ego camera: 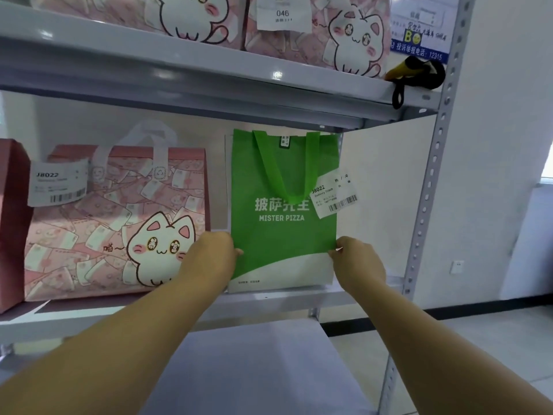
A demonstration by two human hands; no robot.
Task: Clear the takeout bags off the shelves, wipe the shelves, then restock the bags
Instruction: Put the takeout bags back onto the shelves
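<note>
Hands: left hand [215, 253] and right hand [356, 259] grip green bag [281, 229] | pink cat bag [116, 223] just left

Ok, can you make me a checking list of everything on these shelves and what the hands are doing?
Surface: middle shelf is grey metal, with bags standing on it.
Job's things: green Mister Pizza bag upright with a label on it; pink cat bag beside it to the left; more cat bags on the upper shelf.
Clutter: yellow and black tool at the upper shelf's right end.
Grips: left hand and right hand each pinch a lower side edge of the green bag.
Cables: black loop hangs from the tool.
Surroundings: white wall, wall socket, printed notice.
</note>
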